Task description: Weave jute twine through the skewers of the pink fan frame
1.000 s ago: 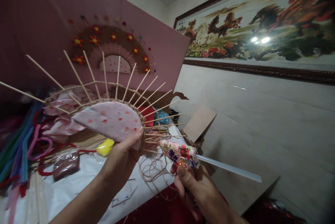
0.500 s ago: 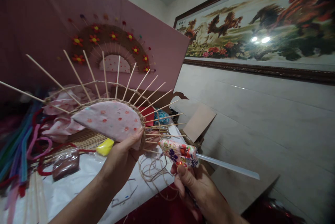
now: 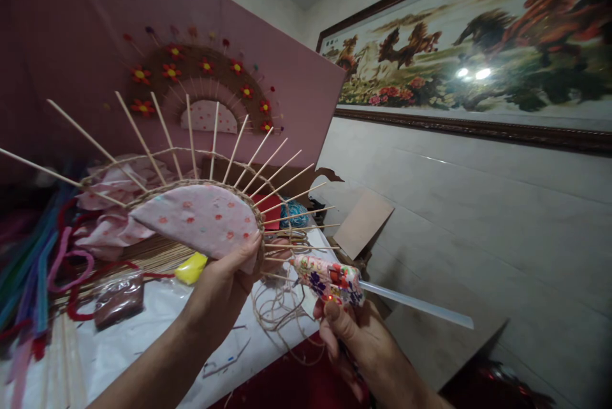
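My left hand (image 3: 229, 275) grips the lower right end of a half-round craft piece (image 3: 196, 215), covered in pink flowered fabric, with the thumb on its face. Thin wooden sticks (image 3: 215, 141) fan out from its curved edge. Twine (image 3: 176, 149) runs along that edge and in a wider arc across the sticks. A flower-patterned hot glue gun (image 3: 327, 278) is wrapped in my right hand (image 3: 354, 332), with a long clear glue stick (image 3: 415, 302) out of its back. Its nozzle is at the lowest sticks, close to my left fingers; whether it touches cannot be told.
A similar finished half-round with red flowers (image 3: 205, 68) shows on the pink board (image 3: 306, 90) behind. On the white-covered table (image 3: 258, 345) lie loose twine (image 3: 277, 313), a yellow lump (image 3: 191, 267), a brown packet (image 3: 119, 301) and colored pipe cleaners (image 3: 43, 269). A framed horse picture (image 3: 459, 52) hangs at right.
Almost nothing differs. Both hands, the craft piece and the glue gun hold nearly the same position; the background has shifted very slightly left.
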Demonstrator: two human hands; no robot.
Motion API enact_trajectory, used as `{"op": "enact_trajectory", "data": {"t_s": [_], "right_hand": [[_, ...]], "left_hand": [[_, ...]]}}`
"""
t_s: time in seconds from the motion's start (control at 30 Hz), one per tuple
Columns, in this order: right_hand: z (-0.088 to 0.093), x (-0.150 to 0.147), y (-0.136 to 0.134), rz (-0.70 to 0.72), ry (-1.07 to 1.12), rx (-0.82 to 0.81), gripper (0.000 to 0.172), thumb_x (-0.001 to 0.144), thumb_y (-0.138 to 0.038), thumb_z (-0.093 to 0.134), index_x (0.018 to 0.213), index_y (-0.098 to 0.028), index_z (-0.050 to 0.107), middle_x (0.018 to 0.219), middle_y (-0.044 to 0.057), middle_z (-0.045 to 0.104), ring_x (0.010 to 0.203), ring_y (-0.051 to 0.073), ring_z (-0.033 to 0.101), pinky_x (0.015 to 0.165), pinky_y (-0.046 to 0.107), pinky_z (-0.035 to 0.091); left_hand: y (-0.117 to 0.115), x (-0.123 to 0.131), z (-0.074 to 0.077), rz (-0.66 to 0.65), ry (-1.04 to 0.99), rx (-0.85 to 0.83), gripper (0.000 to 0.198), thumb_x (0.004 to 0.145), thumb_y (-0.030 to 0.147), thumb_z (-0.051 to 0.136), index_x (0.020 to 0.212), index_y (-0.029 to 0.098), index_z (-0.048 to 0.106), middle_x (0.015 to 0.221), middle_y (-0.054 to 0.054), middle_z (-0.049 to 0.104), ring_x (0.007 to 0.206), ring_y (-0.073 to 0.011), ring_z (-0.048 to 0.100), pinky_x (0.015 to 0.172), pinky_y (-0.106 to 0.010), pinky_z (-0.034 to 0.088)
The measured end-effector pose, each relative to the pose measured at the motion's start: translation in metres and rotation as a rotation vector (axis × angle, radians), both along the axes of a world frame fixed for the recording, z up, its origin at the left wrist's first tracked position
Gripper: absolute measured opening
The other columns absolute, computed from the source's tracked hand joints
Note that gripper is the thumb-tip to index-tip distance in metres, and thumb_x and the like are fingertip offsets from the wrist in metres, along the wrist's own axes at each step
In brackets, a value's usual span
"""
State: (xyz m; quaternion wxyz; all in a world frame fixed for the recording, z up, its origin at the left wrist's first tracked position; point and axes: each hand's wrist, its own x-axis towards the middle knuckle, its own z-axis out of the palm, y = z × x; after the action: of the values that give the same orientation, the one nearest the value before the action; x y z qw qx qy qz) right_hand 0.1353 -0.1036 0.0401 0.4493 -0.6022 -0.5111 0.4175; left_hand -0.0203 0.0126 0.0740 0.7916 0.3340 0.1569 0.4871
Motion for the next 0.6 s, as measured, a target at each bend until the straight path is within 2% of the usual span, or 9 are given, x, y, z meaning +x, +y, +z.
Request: {"op": "enact_trajectory", "data": {"t_s": [0.17,0.6], "right_hand": [[0.0002,0.0008,-0.0015,-0.009,-0.003,-0.01,0.053,0.084,-0.062,0.04,0.058,-0.015,0.046,0.038,-0.007,0.037,0.026,0.003,0.034,0.026,0.013,0.022],[-0.0015,-0.0026,-0.0031,-0.042,0.007,0.023,0.054,0.083,-0.061,0.041,0.055,-0.015,0.045,0.036,-0.008,0.035,0.025,0.002,0.033,0.026,0.013,0.019]], "left_hand": [[-0.0002,-0.0001,-0.0023,0.022,0.008,0.056,0.008,0.077,0.017,0.059,0.079,0.015,0.067,0.08,-0.004,0.07,0.085,-0.0198,0.064,0.08,-0.032,0.052],[-0.0008,-0.0012,-0.003,0.007,0.013,0.055,0.01,0.078,0.017,0.058,0.081,0.015,0.067,0.083,-0.005,0.071,0.088,-0.021,0.064,0.082,-0.033,0.052]]}}
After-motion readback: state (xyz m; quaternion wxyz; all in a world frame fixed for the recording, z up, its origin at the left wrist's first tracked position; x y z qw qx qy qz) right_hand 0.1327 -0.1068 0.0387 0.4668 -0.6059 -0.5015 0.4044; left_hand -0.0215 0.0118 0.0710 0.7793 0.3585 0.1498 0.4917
